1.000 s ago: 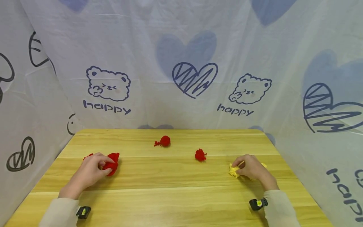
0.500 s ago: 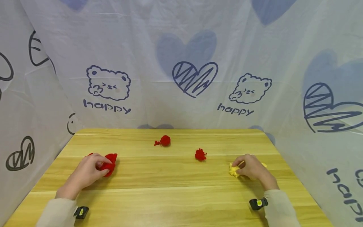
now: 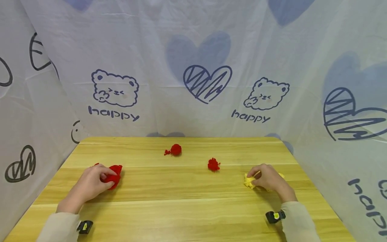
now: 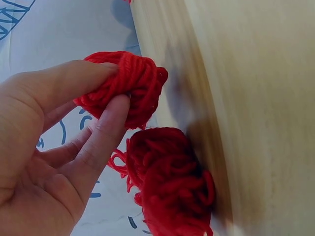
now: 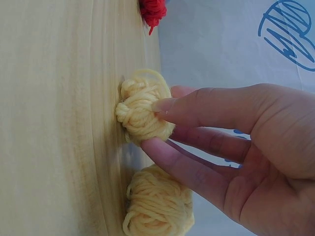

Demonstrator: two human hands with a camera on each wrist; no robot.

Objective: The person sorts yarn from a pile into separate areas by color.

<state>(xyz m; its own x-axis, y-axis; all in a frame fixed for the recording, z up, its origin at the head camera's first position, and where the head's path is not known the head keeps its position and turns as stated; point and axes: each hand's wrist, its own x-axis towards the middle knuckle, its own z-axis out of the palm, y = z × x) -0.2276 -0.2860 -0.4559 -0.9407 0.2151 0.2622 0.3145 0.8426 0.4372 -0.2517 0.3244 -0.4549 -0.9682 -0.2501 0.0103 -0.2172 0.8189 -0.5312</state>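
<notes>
Left hand (image 3: 93, 183) pinches a red yarn ball (image 4: 143, 86) between thumb and fingers at the table's left side; strands thick, matte, wound in parallel bands, outline lumpy. Right hand (image 3: 267, 178) pinches a yellow yarn ball (image 5: 140, 118) at the right side; plied strands, knobbly, one loose loop arching off the top. A second red bundle (image 4: 172, 189), looser and loopy, sits just beside the first; a second yellow bundle (image 5: 157, 204), oblong, beside its twin. Far back on the smooth wood-grain table (image 3: 181, 215): a round red ball (image 3: 176, 150) with trailing tail, and a ragged red clump (image 3: 214, 164).

Head view: hands mostly cover both second bundles. Left wrist view cuts off the red bundle below. Cannot tell whether the pinched red ball touches wood.
</notes>
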